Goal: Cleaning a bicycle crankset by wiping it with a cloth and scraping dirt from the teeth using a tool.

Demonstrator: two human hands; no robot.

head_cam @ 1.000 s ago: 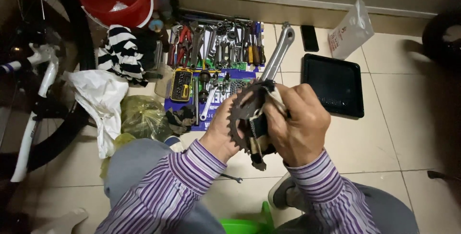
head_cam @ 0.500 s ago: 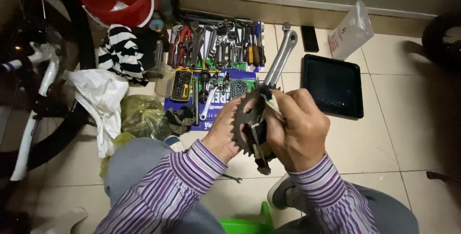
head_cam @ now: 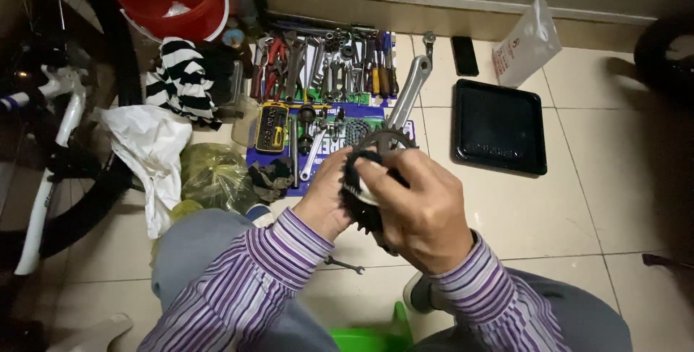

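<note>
At frame centre, a toothed crankset (head_cam: 376, 178) sits between both hands, its silver crank arm (head_cam: 409, 93) pointing up toward the tools (head_cam: 325, 70). The left hand (head_cam: 329, 196) grips its left edge from behind; the right hand (head_cam: 423, 207) curls over its front, fingers (head_cam: 383, 171) clenched on it. A white plastic bag (head_cam: 526, 45) with red print leans upper right, above a black tray (head_cam: 499, 126). Both striped forearms rise from the bottom edge.
</note>
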